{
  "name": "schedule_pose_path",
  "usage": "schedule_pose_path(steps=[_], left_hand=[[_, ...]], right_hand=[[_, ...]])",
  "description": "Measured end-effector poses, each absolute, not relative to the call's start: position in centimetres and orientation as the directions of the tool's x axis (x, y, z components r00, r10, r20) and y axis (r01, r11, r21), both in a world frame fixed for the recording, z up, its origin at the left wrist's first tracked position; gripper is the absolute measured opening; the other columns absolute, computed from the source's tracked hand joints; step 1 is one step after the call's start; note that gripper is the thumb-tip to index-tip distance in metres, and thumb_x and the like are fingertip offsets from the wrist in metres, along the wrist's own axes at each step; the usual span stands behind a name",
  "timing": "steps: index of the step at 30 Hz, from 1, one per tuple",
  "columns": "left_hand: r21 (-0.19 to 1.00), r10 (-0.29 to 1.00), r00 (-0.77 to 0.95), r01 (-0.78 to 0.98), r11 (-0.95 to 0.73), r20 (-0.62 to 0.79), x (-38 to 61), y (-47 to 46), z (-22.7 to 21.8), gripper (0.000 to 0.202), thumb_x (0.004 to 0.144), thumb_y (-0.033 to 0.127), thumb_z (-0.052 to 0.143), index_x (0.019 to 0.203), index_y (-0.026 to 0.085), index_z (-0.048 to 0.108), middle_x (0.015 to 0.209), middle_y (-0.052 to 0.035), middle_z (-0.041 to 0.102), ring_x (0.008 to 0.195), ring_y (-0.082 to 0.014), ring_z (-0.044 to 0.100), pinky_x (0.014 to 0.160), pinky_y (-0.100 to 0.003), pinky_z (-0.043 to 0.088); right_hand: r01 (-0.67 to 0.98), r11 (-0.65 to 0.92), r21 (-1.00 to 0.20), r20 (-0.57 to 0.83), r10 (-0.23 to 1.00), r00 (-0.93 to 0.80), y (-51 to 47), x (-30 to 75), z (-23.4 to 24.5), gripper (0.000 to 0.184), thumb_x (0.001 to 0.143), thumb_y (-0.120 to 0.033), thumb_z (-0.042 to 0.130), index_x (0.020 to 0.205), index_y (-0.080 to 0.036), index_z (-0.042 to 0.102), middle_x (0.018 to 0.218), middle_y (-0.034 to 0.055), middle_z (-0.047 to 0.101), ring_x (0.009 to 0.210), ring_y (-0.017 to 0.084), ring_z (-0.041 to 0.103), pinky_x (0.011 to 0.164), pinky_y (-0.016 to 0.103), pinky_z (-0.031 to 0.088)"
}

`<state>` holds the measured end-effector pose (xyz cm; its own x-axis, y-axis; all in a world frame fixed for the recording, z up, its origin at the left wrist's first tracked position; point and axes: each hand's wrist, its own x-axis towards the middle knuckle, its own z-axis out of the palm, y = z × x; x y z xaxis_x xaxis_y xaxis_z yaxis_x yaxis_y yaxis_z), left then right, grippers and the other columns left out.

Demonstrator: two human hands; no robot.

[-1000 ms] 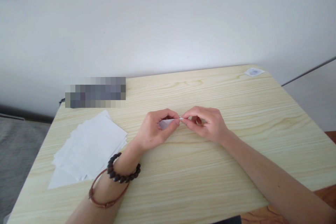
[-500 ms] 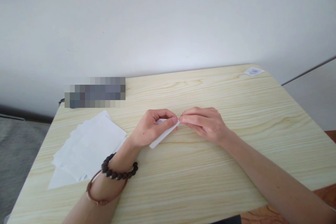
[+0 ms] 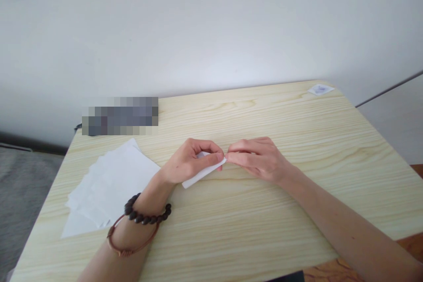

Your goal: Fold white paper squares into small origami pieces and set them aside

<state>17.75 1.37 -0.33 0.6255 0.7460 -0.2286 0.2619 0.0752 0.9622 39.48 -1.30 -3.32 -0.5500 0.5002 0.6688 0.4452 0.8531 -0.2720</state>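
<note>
A small folded piece of white paper [image 3: 198, 175] lies low over the middle of the light wooden table [image 3: 264, 220]. My left hand [image 3: 188, 163], with a dark bead bracelet and a brown cord at the wrist, is curled around it and pinches its upper end. My right hand [image 3: 256, 158] meets it from the right, fingers pressed together on the paper's tip. Most of the paper is hidden under my left fingers; only its lower left end sticks out.
A loose stack of white sheets [image 3: 109, 185] lies on the left part of the table. A small white slip [image 3: 320, 89] rests at the far right corner. A blurred dark object [image 3: 119, 116] sits at the back left edge, against the pale wall.
The folded paper has turned, and its lower end now sticks out below my left hand toward the left. Both hands have dropped slightly toward the tabletop and kept their pinch.
</note>
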Motion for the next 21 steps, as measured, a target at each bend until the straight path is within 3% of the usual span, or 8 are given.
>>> schedule_pose_path(steps=[5,8,13,16,21], left_hand=[[0.964,0.738,0.647,0.265,0.022,-0.194,17.8,1.4,-0.2,0.03,0.083,0.039,0.061,0.067,0.015,0.067,0.054,0.0024,0.055,0.046,-0.0058,0.039,0.041,-0.017,0.028],[0.963,0.756,0.639,0.267,-0.047,-0.14,18.0,1.4,-0.6,0.026,0.083,0.037,0.061,0.07,0.015,0.067,0.061,0.0017,0.06,0.053,-0.0071,0.045,0.047,-0.017,0.034],[0.937,0.796,0.602,0.308,-0.164,-0.058,18.4,1.2,-1.5,0.023,0.083,0.035,0.06,0.076,0.015,0.069,0.064,0.0014,0.063,0.056,-0.0081,0.048,0.051,-0.018,0.035],[0.923,0.806,0.592,0.327,-0.204,-0.032,18.7,1.1,-1.7,0.02,0.083,0.031,0.06,0.076,0.015,0.069,0.064,0.0016,0.064,0.057,-0.0084,0.049,0.051,-0.018,0.036],[0.906,0.826,0.564,0.352,-0.235,-0.005,18.9,1.0,-1.6,0.018,0.082,0.028,0.06,0.075,0.015,0.07,0.066,0.0012,0.065,0.061,-0.0098,0.053,0.056,-0.018,0.041]], right_hand=[[0.42,0.847,-0.327,0.655,0.523,-0.545,-1.4,39.4,-3.3,0.018,0.089,-0.011,0.059,0.102,-0.023,0.06,0.091,-0.0002,0.069,0.069,0.007,0.061,0.061,0.019,0.043],[0.396,0.781,-0.483,0.6,0.625,-0.5,-1.5,39.1,-3.4,0.01,0.088,-0.016,0.061,0.097,-0.021,0.06,0.088,0.0001,0.068,0.068,0.007,0.059,0.059,0.018,0.042],[0.401,0.549,-0.733,0.348,0.81,-0.473,-1.7,38.8,-3.2,0.005,0.086,-0.022,0.06,0.084,-0.018,0.059,0.07,-0.0028,0.06,0.055,0.006,0.05,0.05,0.017,0.038],[0.393,0.503,-0.77,0.29,0.824,-0.487,-1.6,38.8,-3.0,0.008,0.086,-0.019,0.057,0.078,-0.016,0.059,0.062,-0.0039,0.056,0.052,0.005,0.048,0.048,0.016,0.035],[0.385,0.525,-0.759,0.335,0.822,-0.46,-1.4,38.6,-3.1,0.012,0.084,-0.014,0.055,0.073,-0.016,0.058,0.06,-0.0042,0.053,0.052,0.005,0.045,0.049,0.016,0.034]])
